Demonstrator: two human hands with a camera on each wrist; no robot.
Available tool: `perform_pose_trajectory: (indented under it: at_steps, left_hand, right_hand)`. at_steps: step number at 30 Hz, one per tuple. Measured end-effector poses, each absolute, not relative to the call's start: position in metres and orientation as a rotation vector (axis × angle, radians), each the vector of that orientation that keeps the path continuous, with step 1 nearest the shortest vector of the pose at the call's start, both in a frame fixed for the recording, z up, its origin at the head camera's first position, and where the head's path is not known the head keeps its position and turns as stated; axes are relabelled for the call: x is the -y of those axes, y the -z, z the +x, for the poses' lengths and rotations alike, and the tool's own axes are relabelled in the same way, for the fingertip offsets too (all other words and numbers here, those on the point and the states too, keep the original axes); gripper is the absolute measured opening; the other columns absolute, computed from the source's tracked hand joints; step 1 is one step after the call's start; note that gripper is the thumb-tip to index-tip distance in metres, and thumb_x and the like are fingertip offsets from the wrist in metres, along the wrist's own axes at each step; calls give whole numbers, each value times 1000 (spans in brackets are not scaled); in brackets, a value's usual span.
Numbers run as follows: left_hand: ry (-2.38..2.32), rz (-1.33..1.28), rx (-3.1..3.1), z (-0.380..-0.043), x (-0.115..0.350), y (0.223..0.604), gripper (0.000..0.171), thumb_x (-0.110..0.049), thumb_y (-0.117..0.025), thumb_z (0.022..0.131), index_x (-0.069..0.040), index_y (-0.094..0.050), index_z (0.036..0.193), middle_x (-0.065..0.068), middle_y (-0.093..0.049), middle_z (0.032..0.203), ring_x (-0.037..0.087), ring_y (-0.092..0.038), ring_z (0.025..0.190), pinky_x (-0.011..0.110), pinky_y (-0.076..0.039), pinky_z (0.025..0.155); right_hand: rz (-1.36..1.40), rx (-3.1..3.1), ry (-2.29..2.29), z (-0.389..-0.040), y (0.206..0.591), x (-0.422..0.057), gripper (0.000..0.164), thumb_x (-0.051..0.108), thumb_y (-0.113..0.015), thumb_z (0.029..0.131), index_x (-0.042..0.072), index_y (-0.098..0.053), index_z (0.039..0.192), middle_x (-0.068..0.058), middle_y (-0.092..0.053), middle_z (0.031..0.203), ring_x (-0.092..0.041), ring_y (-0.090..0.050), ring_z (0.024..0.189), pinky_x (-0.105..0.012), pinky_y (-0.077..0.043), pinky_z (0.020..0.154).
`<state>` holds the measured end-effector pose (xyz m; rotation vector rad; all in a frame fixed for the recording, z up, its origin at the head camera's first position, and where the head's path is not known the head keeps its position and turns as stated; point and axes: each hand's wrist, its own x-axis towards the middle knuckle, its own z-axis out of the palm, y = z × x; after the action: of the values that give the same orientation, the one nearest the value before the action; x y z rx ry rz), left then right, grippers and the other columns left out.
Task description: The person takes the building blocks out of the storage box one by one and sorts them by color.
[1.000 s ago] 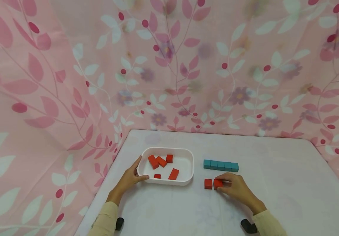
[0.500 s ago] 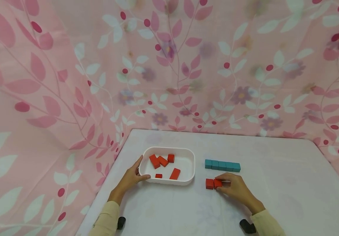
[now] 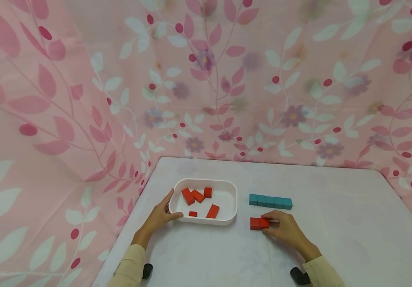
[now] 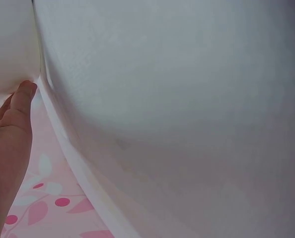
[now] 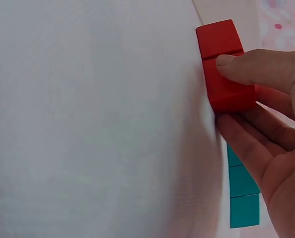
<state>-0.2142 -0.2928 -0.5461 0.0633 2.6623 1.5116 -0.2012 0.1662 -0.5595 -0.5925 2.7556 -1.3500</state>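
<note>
My right hand pinches a small red cube block between thumb and fingers. Flush against its left side sits a second red block, with a thin seam between them in the right wrist view. Just behind this pair runs a straight row of teal blocks. At the left, my left hand holds the end of a shallow white tray, thumb at the near rim and fingers along the outer side. Inside the tray lie several loose red blocks, one partly hidden by the near wall.
A white cloth covers the table, its far edge meeting a pink floral curtain. Small black objects show beside each wrist, one by the left sleeve and another by the right sleeve.
My right hand has slid its red block left, closing the gap to the other red block. The left hand and tray keep their places; the head view has shifted slightly.
</note>
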Motion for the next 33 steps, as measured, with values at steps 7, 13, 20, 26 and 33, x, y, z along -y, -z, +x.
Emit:
perform_pose_trajectory:
  at_steps: [7, 13, 20, 26, 33]
  left_hand:
    - [-1521, 67, -2661, -211, 297, 547, 105, -27, -86, 74, -24, -21, 157, 10, -33, 155, 31, -52, 126, 41, -48, 98]
    - [-1480, 18, -2682, -209, 302, 547, 105, -29, -86, 75, -28, -21, 157, 7, -33, 156, 30, -52, 127, 40, -48, 98]
    - [-1500, 35, -2684, -208, 306, 546, 106, -29, -87, 74, -25, -21, 157, 9, -33, 155, 32, -51, 127, 41, -48, 98]
    - [-1521, 80, -2654, -215, 298, 549, 106, -31, -87, 73, -26, -22, 157, 8, -33, 156, 31, -51, 128, 38, -49, 97]
    - [-1533, 76, -2646, -215, 294, 547, 106, -30, -87, 73, -25, -23, 157, 8, -35, 155, 32, -52, 127, 39, -50, 96]
  right_hand:
    - [-655, -2786, 1054, -204, 528, -155, 63, 13, -89, 69, 9, -64, 127, -2, -61, 120, -23, -58, 106, -40, -56, 86]
    - [-820, -2814, 1042, -209, 488, -122, 58, 23, -85, 76, 9, -64, 128, -5, -59, 127, -28, -54, 119, -48, -49, 97]
    - [-901, -2808, 1089, -225, 478, -57, 54, 34, -81, 81, 12, -64, 128, 1, -63, 119, -19, -61, 101, -35, -57, 84]
    - [-875, -2716, 1107, -243, 489, -20, 54, 27, -81, 81, 2, -64, 126, -11, -65, 118, -30, -61, 103, -39, -56, 85]
    - [-834, -2668, 1012, -252, 504, 1, 55, 22, -85, 77, -3, -65, 122, -14, -67, 113, -28, -59, 101, -43, -55, 88]
